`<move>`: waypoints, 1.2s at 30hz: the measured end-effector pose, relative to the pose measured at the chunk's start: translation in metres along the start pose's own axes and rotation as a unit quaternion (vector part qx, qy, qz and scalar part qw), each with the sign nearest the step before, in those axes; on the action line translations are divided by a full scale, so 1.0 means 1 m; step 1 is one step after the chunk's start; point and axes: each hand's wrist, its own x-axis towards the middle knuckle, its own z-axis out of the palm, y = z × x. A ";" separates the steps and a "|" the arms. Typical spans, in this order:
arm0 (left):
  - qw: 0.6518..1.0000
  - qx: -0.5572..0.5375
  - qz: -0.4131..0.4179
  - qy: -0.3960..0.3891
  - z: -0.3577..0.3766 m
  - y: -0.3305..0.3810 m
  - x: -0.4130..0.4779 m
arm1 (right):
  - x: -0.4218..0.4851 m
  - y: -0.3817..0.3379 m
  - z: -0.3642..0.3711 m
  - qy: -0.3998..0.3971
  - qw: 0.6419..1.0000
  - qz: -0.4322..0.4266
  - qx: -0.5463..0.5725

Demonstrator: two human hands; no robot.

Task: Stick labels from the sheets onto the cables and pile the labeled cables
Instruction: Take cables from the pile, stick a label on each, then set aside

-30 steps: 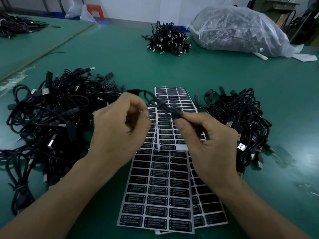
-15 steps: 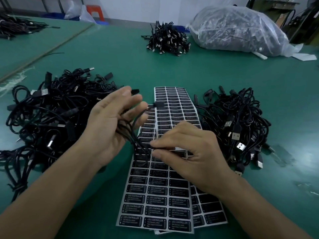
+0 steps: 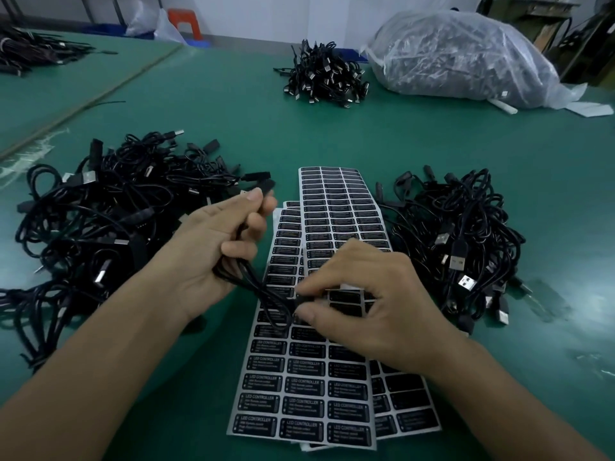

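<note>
A tangled heap of black USB cables on the left (image 3: 100,221) and a smaller heap on the right (image 3: 466,247) are hemming in the overlapping sheets of black rectangular labels (image 3: 336,207). The open green table mat (image 3: 332,134) is lying beyond them. The left hand (image 3: 216,247) is gripping a thin black cable (image 3: 263,291), fingers curled round its loops at the sheets' left edge. The right hand (image 3: 362,304) is pinching a small black label (image 3: 301,299) on the sheet, beside the cable's loop. A far cable bundle (image 3: 326,78) and a clear plastic bag (image 3: 466,54) are sitting at the back.

Black cable (image 3: 266,291), apparently looped, over overlapping label sheets (image 3: 336,207); tangled left pile (image 3: 100,221), right pile (image 3: 459,241) flank them.
</note>
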 end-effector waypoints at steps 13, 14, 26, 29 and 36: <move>0.977 0.204 0.058 -0.006 0.007 -0.008 -0.008 | 0.002 -0.010 -0.016 -0.051 0.877 0.363 -0.312; 0.965 0.248 0.081 -0.003 0.008 -0.012 -0.009 | 0.002 -0.009 -0.016 -0.054 0.877 0.366 -0.306; 0.841 0.499 0.202 -0.057 0.009 -0.045 -0.018 | 0.000 0.007 -0.015 0.108 0.949 0.297 -0.010; 0.831 0.513 0.204 -0.066 0.007 -0.043 -0.017 | 0.000 0.011 -0.018 0.083 0.953 0.290 0.040; 0.819 0.506 0.259 -0.079 0.007 -0.039 -0.019 | 0.001 0.015 -0.022 0.047 0.952 0.292 0.078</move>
